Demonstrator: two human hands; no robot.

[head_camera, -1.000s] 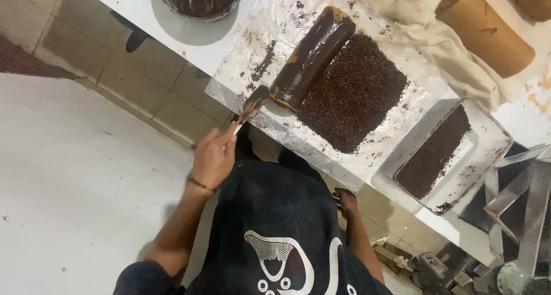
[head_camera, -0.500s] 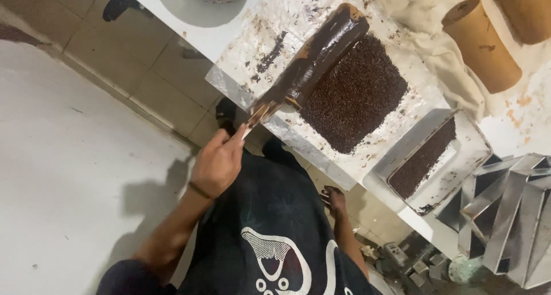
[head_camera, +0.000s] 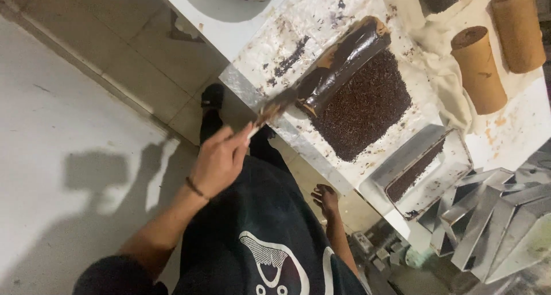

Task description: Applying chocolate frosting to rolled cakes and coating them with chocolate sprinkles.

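On the counter point(head_camera: 229, 25), upon a speckled sheet: chocolate-coated roll point(head_camera: 344, 62), long axis running from near-left to far-right, flanked by a bed of dark sprinkles point(head_camera: 364, 108). Spatula point(head_camera: 275, 108) meets its near end; left hand point(head_camera: 221, 160) clenched on the handle, nearer. Right hand point(head_camera: 326, 198) hangs released below the counter edge. Cardboard tubes point(head_camera: 479, 68) well apart, right.

Open floor point(head_camera: 86, 134) left; brown rolls point(head_camera: 479, 71) crowding table's point(head_camera: 224, 25) right

Chocolate-smeared spatula point(head_camera: 274, 108) touches glossy chocolate-coated roll point(head_camera: 344, 62).
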